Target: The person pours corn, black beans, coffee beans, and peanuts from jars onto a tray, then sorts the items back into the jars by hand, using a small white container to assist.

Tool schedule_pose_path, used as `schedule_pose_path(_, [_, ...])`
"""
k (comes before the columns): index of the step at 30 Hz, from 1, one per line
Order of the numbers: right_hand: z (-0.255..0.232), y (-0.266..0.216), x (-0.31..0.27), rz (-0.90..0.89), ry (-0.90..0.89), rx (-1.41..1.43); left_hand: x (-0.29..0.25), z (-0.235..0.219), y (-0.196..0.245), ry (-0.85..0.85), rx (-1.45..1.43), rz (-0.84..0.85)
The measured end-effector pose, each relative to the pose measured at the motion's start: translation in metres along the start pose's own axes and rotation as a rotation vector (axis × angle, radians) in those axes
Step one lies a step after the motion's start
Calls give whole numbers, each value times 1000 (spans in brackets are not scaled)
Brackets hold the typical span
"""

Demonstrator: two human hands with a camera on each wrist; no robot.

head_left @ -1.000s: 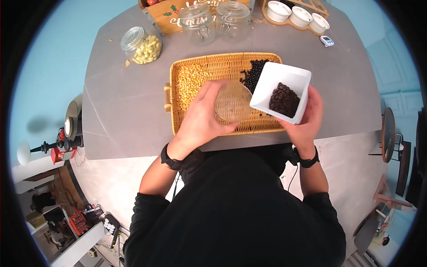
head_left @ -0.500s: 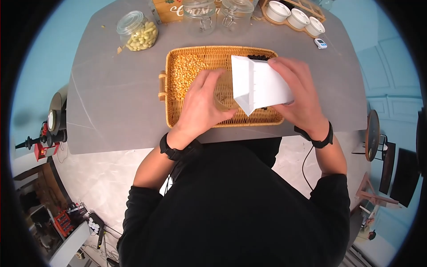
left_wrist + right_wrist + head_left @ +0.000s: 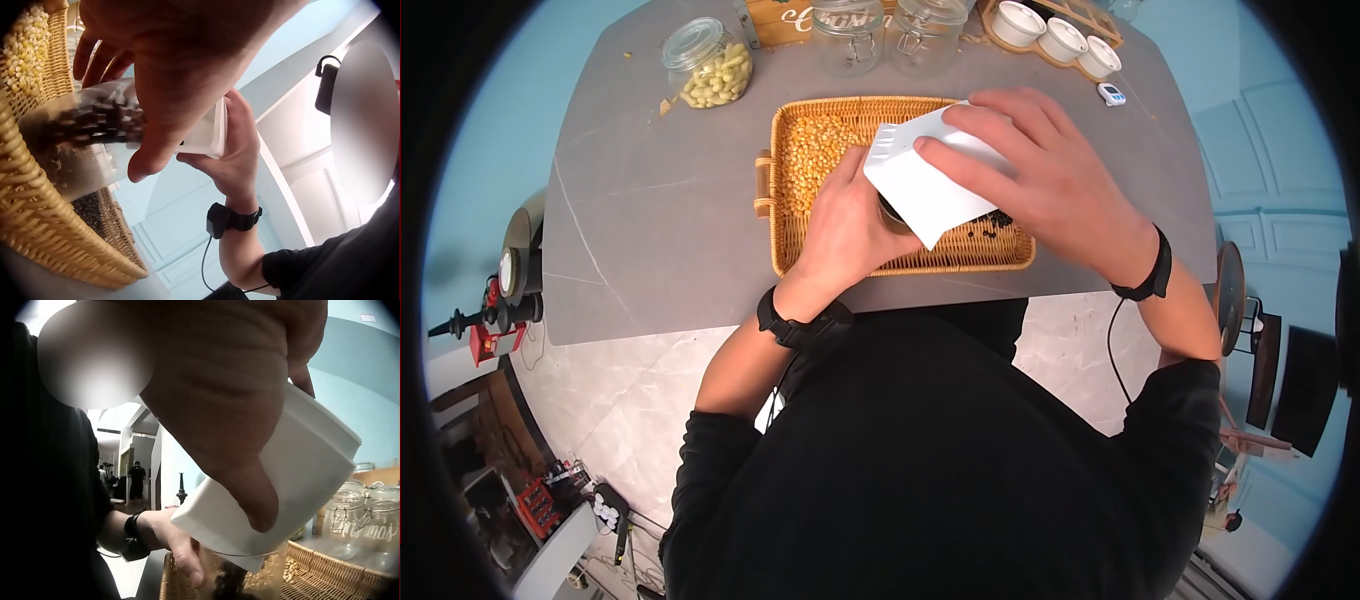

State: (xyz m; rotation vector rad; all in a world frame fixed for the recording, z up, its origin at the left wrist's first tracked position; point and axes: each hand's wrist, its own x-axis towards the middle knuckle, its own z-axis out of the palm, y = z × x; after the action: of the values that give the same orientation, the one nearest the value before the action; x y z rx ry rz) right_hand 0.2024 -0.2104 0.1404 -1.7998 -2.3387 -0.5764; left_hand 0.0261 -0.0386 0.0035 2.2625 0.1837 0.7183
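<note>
My right hand (image 3: 1045, 185) grips a white square bowl (image 3: 935, 185), tipped over the clear cup that my left hand (image 3: 840, 225) holds around its side. In the left wrist view dark beans (image 3: 103, 122) stream blurred into the clear cup (image 3: 94, 169). The right wrist view has the bowl's edge (image 3: 219, 544) at the cup's mouth and dark beans (image 3: 230, 578) inside the cup. Beneath both hands lies a wicker basket (image 3: 960, 262), with yellow kernels (image 3: 810, 150) at its left and black beans (image 3: 997, 220) at its right.
A lidded jar of pale, peanut-like pieces (image 3: 718, 75) stands at the back left. Two clear clamp jars (image 3: 848, 45) are behind the basket, before a wooden crate (image 3: 785, 25). White ramekins (image 3: 1062, 40) and a small timer (image 3: 1111, 94) sit at the back right.
The white bowl has gone from upright, showing its dark beans, to tipped over the cup. My right hand has moved left and turned over with it; my left hand still holds the cup.
</note>
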Motion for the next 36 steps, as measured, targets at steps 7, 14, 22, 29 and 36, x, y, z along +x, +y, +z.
schedule_pose_path(7, [4, 1, 9, -149, 22, -137, -5, -2, -3, 11, 0, 10])
schedule_pose_path(14, [27, 4, -36, 474, 128, 333, -8, -6, -2, -4, -23, -139])
schedule_pose_path(22, [101, -28, -163, 1196, 659, 966, 22, -77, 5, 42, 6, -125])
schedule_pose_path(29, [126, -46, -206, 1278, 866, 1005, 148, -152, -71, -114, 403, -214])
schedule_pose_path(36, [131, -49, -212, 1278, 967, 1014, 206, -148, -119, -388, 726, -329])
